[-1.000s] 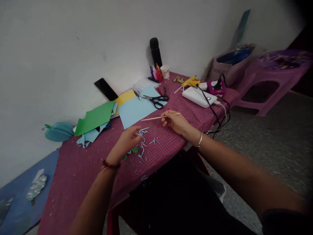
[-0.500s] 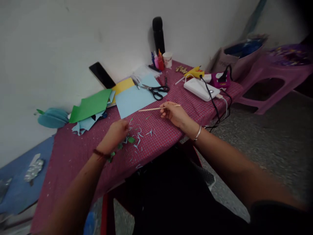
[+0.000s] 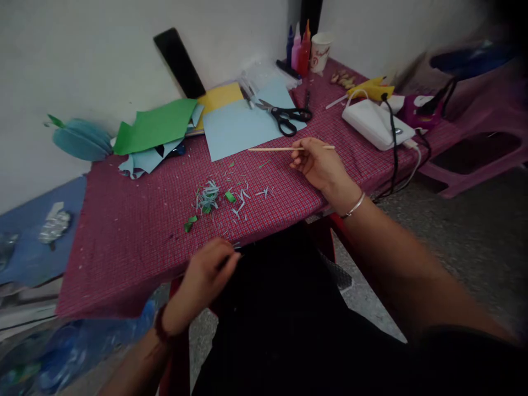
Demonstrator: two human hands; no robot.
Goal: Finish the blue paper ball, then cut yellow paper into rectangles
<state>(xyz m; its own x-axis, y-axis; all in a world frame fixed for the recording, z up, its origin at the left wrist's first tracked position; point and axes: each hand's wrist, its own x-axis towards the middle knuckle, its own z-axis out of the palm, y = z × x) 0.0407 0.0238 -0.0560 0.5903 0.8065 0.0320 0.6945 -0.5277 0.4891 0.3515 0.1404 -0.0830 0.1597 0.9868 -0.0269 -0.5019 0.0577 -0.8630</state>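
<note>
A thin wooden stick (image 3: 270,149) is pinched between the thumb and fingers of my right hand (image 3: 319,165). It lies nearly level above the checked tablecloth, its long end pointing left. My left hand (image 3: 209,274) is at the table's front edge, over my lap, with its fingers curled in. Whether anything is inside those fingers is hidden. Between the hands, a heap of pale blue paper shreds (image 3: 207,196) and a green paper scrap (image 3: 230,197) lie on the cloth. Black-handled scissors (image 3: 284,116) rest on a light blue sheet (image 3: 231,129) beyond the stick.
Green paper (image 3: 154,127) and a blue paper pumpkin shape (image 3: 82,140) are at the back left. A dark phone (image 3: 179,63) leans on the wall. Paint bottles (image 3: 304,52), a paper cup (image 3: 320,52), a yellow glue gun (image 3: 373,88) and a corded white power bank (image 3: 375,124) stand at the right.
My left hand has moved from over the paper scraps toward me, to the table edge, uncovering the shred heap. My right hand still holds the stick. The camera view has shifted.
</note>
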